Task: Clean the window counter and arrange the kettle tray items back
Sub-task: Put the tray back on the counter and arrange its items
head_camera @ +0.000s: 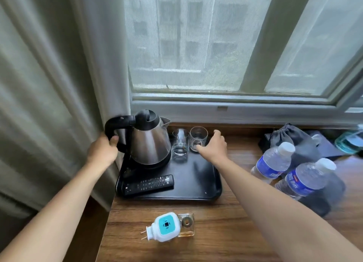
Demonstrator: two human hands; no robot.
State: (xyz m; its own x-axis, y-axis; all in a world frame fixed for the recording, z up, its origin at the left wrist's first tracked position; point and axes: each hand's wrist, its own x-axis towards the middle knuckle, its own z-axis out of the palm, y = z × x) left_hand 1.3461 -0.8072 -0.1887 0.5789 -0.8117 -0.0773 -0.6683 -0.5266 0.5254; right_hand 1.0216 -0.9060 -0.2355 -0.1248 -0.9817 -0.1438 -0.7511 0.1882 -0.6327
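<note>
Head view: left hand (103,150) grips the kettle (146,139) handle; right hand (214,145), fingers spread, reaches the right-hand glass (198,139) just left of it.

Soft grey daylight is admitted through a pale-framed sliding window (225,45) covered by a fine mesh screen, flanked on the left by a heavy grey-green pleated curtain (55,81) above a brown wood-grain counter (231,218).

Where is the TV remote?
The long black remote control lies at the front left of the black plastic tray, just in front of the shiny steel kettle.
</note>
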